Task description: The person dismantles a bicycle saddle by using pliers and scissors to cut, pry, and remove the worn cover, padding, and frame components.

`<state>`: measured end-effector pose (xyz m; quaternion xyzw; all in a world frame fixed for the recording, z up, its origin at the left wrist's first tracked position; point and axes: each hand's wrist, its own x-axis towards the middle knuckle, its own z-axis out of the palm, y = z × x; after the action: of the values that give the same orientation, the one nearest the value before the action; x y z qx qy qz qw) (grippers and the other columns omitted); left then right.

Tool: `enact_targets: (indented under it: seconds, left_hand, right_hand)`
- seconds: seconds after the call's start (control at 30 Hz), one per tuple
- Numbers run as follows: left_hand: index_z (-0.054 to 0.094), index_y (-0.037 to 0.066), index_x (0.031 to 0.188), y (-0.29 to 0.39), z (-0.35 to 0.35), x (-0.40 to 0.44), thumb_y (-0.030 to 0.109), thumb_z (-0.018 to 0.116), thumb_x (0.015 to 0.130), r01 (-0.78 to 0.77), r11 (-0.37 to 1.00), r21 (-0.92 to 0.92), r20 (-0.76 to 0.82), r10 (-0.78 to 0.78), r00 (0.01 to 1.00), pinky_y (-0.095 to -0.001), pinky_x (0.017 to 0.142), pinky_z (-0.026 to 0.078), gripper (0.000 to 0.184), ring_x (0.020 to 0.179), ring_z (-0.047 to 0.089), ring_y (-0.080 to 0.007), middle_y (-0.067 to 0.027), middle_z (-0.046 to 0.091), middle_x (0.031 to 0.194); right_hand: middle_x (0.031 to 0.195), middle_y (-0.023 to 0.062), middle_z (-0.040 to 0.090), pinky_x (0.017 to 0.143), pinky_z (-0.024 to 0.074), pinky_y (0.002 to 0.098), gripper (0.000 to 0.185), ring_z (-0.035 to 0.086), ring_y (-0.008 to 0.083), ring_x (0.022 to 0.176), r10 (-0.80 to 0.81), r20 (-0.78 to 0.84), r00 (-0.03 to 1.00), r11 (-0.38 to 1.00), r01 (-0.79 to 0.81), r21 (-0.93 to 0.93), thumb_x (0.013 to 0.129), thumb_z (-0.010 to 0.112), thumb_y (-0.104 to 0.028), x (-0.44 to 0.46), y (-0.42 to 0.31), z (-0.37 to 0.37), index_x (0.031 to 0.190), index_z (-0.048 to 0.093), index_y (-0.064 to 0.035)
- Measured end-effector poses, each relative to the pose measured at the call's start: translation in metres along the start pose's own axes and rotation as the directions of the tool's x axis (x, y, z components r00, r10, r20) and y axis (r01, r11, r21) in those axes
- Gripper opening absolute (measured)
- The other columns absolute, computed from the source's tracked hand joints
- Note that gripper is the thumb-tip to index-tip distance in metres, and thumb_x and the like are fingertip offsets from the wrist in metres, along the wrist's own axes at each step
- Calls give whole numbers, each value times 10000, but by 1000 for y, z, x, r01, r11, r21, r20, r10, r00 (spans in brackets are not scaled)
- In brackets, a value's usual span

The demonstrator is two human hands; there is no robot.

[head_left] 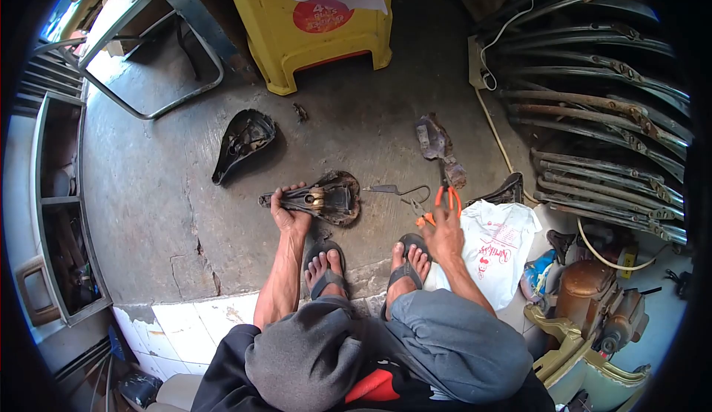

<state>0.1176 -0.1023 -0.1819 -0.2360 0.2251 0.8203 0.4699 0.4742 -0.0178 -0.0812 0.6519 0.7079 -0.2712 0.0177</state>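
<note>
Currently, left hand [294, 219]: gripping saddle [343, 198] by narrow end
Right hand [443, 240]: at orange handles [458, 203] past saddle's wide end, grip unclear
Risk: saddle could twist, held one-handed

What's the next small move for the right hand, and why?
Probably close the right hand on one orange-handled tool: its fingers are right at the handles, and the left hand holds the upturned saddle.
</note>
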Motion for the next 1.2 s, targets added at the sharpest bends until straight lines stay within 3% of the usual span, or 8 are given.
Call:
enact_targets:
  seconds: [0.13,0.37,0.63,0.7,0.77,0.83,1.07,1.2]
  left_hand:
    - [630,20,877,1,-3,8,296,681,917,-30,999,26,-43,31,999,-546,1012,483,284,984,641,-381,-160,682,891]
    - [612,8,891,-2,7,1,338,649,942,-34,999,8,-79,34,996,-565,1009,479,336,1005,634,-396,-200,676,929]
    - [588,9,899,-5,5,-6,362,621,953,-34,999,-36,-129,29,991,-585,1018,465,358,1033,616,-400,-207,664,955]
    - [585,13,895,-5,5,-3,364,623,951,-35,999,-16,-118,33,992,-584,1020,463,357,1034,613,-400,-204,662,953]
    - [579,19,886,-6,1,-2,373,634,941,-48,999,-9,-112,47,993,-585,1012,467,362,1027,613,-400,-200,657,949]
    - [578,21,884,-7,2,-1,378,639,936,-50,999,-10,-122,48,991,-584,1007,470,366,1022,614,-401,-198,657,949]
    - [577,28,869,-9,0,3,386,655,922,-97,995,21,-154,99,983,-580,983,484,370,978,620,-396,-188,652,932]
    - [578,31,856,-9,0,2,379,663,915,-103,994,47,-93,107,990,-575,968,490,363,974,620,-393,-183,655,925]
  right_hand:
    - [1371,220,446,913,514,496,609,490,431,1255,-218,-158,963,884,127,-449,776,806,-228,-18,-7,8,1332,584,-123]
    - [1225,234,495,876,522,530,606,536,434,1145,-14,-22,1000,993,11,-119,787,777,-197,-11,8,20,1328,533,-72]
    - [1060,281,558,843,489,522,454,589,456,1014,-131,-117,984,991,133,8,795,683,-183,-10,12,23,1179,504,-20]
    - [1100,282,559,859,495,481,452,607,408,1049,212,161,964,895,-258,365,808,676,-193,-10,-3,18,1196,512,-29]
    - [1134,239,581,886,507,429,457,623,362,1060,183,301,936,879,-293,376,864,693,-224,-9,-7,21,1241,523,-29]
    - [1182,187,606,913,531,439,488,642,341,1055,-61,593,803,338,-542,769,928,688,-285,-9,-13,47,1293,518,-10]
    - [1171,178,628,929,561,507,416,640,362,1150,-484,792,372,132,-864,486,1007,590,-369,2,-49,55,1181,600,8]
    - [1077,170,649,866,587,484,398,675,340,1049,-315,844,435,75,-875,479,1008,580,-396,2,-60,59,1117,601,-13]
